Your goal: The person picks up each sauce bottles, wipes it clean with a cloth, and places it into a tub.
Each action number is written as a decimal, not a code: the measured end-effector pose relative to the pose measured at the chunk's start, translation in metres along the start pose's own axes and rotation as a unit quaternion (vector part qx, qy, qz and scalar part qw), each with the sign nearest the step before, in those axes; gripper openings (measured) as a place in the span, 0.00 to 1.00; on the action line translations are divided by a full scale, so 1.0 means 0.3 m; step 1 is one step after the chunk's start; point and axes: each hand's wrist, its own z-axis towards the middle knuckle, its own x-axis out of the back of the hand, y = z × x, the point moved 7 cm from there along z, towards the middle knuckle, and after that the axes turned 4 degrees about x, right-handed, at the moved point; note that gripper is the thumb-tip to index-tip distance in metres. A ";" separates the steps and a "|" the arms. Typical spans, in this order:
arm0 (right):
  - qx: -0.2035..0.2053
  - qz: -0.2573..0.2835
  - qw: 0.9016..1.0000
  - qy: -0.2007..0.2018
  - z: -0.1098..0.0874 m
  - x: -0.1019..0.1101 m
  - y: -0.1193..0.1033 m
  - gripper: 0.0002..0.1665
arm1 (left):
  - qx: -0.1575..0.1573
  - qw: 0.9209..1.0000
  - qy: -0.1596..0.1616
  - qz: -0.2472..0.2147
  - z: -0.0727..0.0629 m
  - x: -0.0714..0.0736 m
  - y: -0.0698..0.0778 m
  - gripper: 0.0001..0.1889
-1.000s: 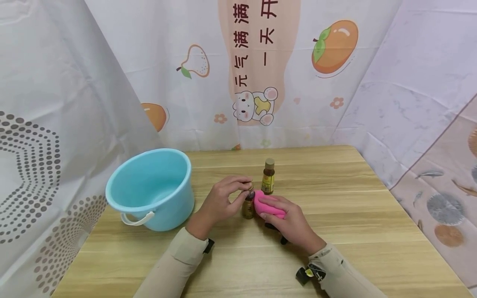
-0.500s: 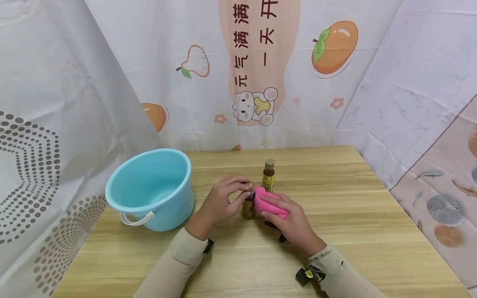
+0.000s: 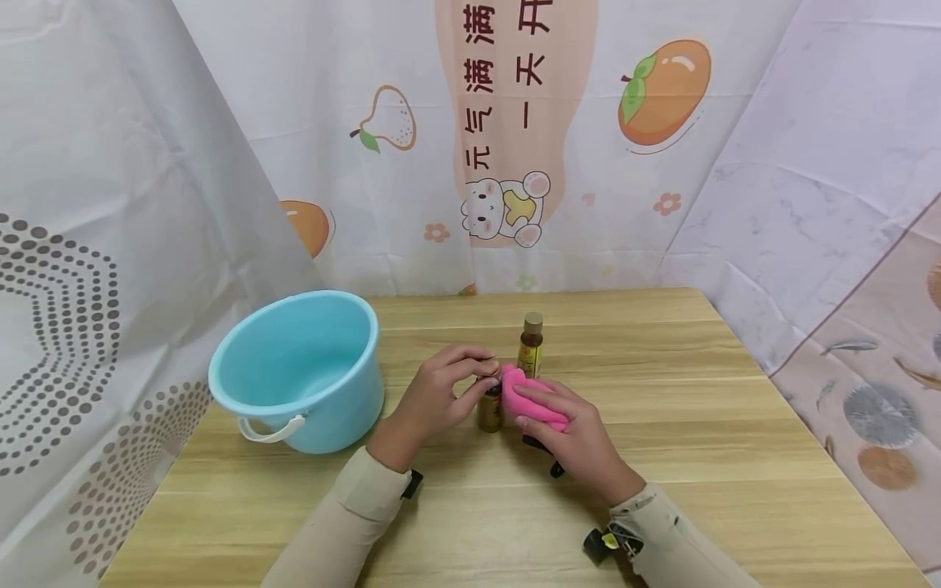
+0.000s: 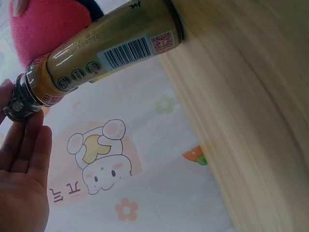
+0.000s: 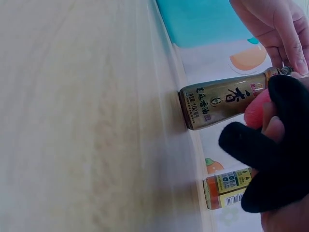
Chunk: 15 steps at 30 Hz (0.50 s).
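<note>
A gold-brown sesame oil bottle (image 3: 489, 414) stands upright on the table. My left hand (image 3: 441, 388) pinches it at the top, by the dark cap and neck (image 4: 20, 102). My right hand (image 3: 581, 433) grips a pink plush toy (image 3: 535, 407) with black fuzzy parts (image 5: 251, 147) hanging from it. The pink plush touches the bottle's right side near the neck. Just behind stands a second, smaller bottle (image 3: 530, 351) with a yellow label and tan cap; the plush hides its lower part. In the right wrist view the black parts cover much of my right hand.
To the left stands a light blue bucket (image 3: 338, 412) with a white handle (image 3: 272, 433). The wooden table (image 3: 698, 441) reaches back to a printed curtain (image 3: 397, 204).
My right hand has moved the pink plush toy slightly upward along the bottle toward its neck. My left hand keeps its pinch at the bottle's top.
</note>
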 end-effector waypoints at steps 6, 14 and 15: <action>-0.017 -0.022 0.999 -0.021 -0.006 -0.013 0.021 0.25 | 0.002 1.000 0.002 -0.001 -0.001 0.001 -0.002 0.09; -0.041 -0.045 0.997 -0.050 -0.007 -0.024 0.033 0.25 | 0.000 1.000 0.008 -0.004 -0.004 0.003 -0.007 0.08; -0.047 -0.045 0.996 -0.053 -0.007 -0.025 0.036 0.25 | -0.002 1.000 0.009 -0.005 -0.003 0.004 -0.006 0.08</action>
